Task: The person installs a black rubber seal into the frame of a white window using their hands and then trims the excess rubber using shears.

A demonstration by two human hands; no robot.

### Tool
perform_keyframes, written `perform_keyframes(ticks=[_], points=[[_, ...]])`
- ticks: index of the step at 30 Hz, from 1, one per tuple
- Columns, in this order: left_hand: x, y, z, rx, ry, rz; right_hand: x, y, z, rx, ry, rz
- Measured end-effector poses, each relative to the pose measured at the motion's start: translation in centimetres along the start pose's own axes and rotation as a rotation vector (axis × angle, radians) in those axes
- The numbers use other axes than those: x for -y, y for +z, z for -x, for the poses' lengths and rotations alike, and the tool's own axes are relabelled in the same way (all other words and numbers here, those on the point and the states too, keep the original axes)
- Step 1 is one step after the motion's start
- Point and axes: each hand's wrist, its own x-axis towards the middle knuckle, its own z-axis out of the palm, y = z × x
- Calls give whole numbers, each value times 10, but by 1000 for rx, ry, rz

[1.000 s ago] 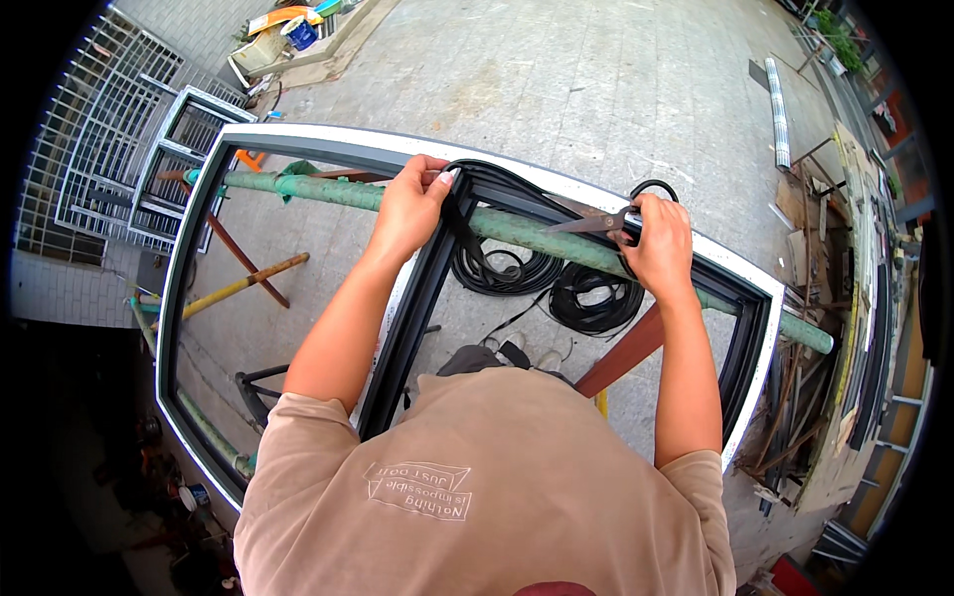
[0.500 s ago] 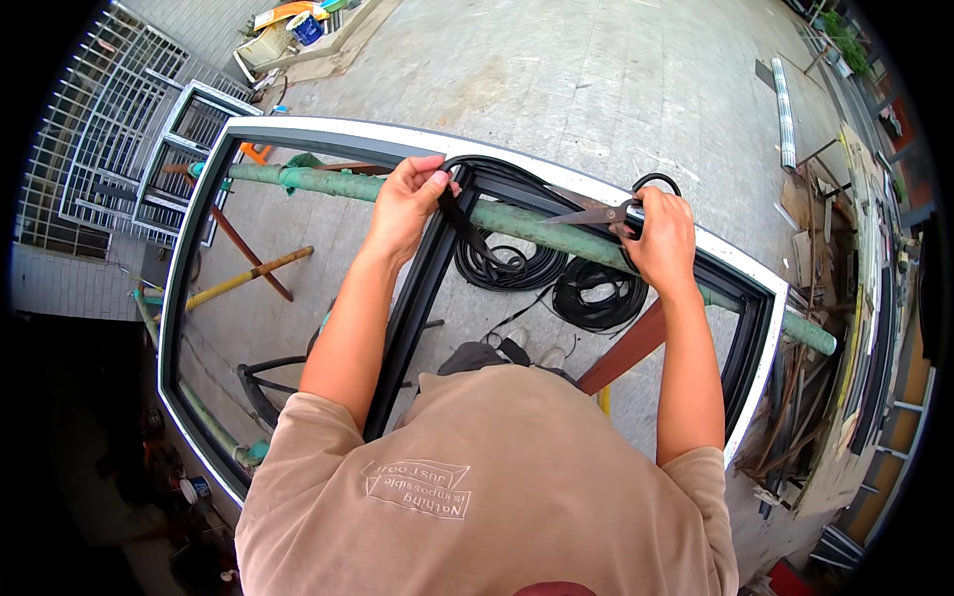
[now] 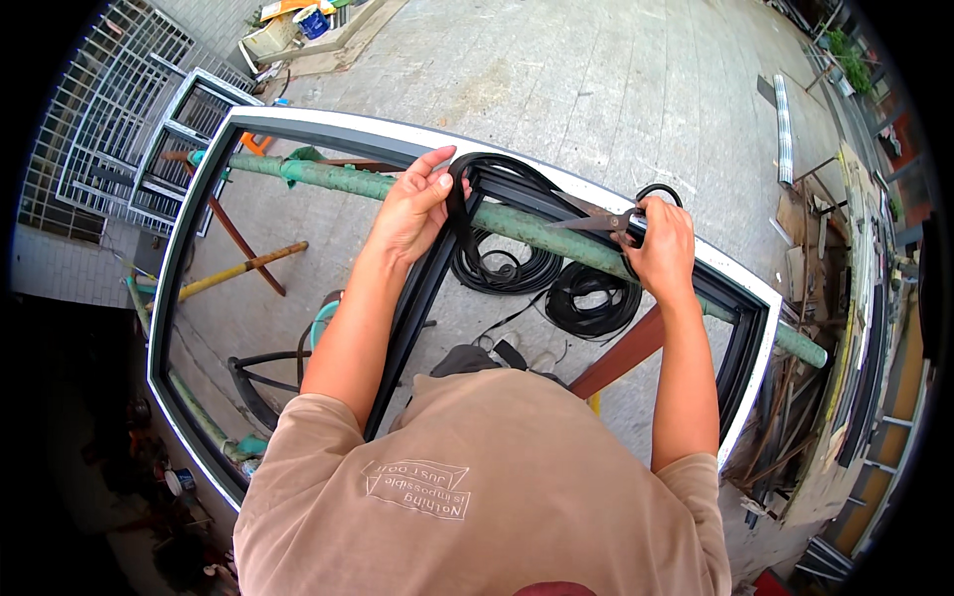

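Observation:
My left hand is closed on a black rubber strip, which bends in a loop beside the fingertips and runs right toward the scissors. In my right hand is a pair of scissors with dark blades and black loop handles. The blades point left, parted, near the strip; whether they touch it I cannot tell. Both hands are over the far side of a large window frame, white outside and dark grey inside, near its dividing bar.
Green pipes support the frame. Coils of black strip lie on the paving below, near my feet. A red-brown beam slants at the right. Metal grilles stand at the left, and scrap lengths are piled at the right.
The strip beside my left hand now curves in a wider, more visible loop. The scissor blades are a little closer together. The whole view has shifted slightly.

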Motion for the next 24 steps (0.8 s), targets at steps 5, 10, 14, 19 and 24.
perform_keyframes(ticks=[5, 10, 14, 19, 24], points=[[3, 17, 5, 25, 19, 53, -1, 0, 0, 8, 6, 13], [4, 19, 14, -20, 32, 10, 20, -21, -5, -47, -38, -69], [-1, 25, 30, -62, 40, -66, 82, -56, 9, 334, 373, -443], [-6, 34, 45, -85, 2, -140, 107, -57, 39, 903, 567, -999], [-11, 37, 69, -144, -19, -237, 116, -51, 47, 1014, 363, -912]])
